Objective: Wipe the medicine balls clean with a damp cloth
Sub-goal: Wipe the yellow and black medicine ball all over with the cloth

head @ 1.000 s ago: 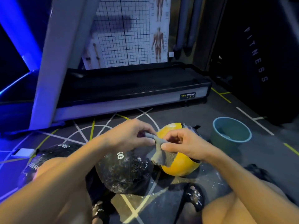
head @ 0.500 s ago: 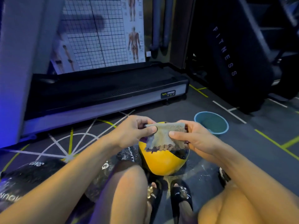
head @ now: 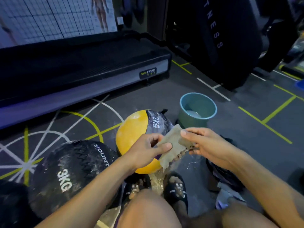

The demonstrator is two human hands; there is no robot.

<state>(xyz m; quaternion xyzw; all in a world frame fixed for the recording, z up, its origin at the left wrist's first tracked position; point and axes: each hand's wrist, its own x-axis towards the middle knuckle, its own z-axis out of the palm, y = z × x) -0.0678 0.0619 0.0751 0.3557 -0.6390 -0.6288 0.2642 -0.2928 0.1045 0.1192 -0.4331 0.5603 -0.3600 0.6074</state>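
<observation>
Rubber medicine balls on the gym floor, cloth held above them, not yet applied.

Black textured rubber ball marked 3KG (head: 72, 175) lies at left, its pebbled surface speckled with pale residue; just beside it sits the yellow-and-black smooth ball marked 2KG (head: 131, 129), with a dusty film on top. Left hand (head: 146, 150) pinches one edge of the coarse, grey-tan woven cloth (head: 172, 143) between thumb and fingers; right hand (head: 205, 143) grasps the opposite edge, stretching it flat above the yellow ball. Recommended: fold the cloth to a clean pad, then press firmly into the grooves. Teal round plastic bucket (head: 198, 111), holding a little water, stands near for rinsing.
</observation>
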